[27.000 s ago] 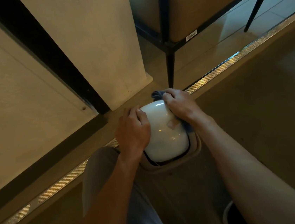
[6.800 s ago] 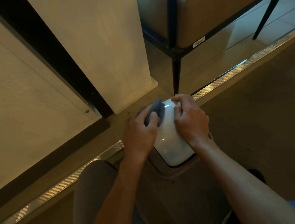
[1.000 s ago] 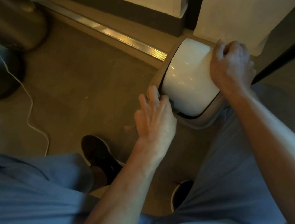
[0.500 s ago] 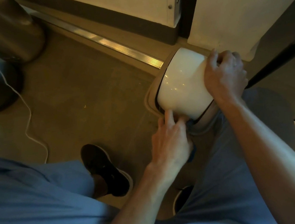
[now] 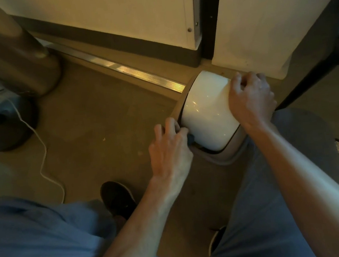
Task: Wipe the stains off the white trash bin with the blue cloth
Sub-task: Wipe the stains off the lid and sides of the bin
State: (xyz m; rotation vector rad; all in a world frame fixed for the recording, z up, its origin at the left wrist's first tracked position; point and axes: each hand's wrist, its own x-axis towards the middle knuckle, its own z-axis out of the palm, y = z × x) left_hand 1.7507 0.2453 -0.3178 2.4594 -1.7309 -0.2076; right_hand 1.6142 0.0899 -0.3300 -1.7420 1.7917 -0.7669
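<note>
Bin: white trash bin point(image 5: 207, 115) stands on the floor point(image 5: 104, 119) by the wall; likely light and slick, so steady its lid.
Cloth: blue cloth point(image 5: 190, 139), soft, bunched at the lid's left edge.
Left hand point(image 5: 170, 149): your fingers curl over the cloth.
Right hand point(image 5: 251, 100): your fingers curl over the lid's far side.

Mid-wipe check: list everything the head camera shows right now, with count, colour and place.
trash bin: one, white lid in a beige rim, by the wall
blue cloth: one, mostly hidden under the left hand at the lid's edge
floor strip: one, metal, along the wall
cable: one, white, on the floor at left
round base: one, dark, far left
shoe: one, black, on the floor
left hand: grips the cloth
right hand: fingers curled over the lid's far side
</note>
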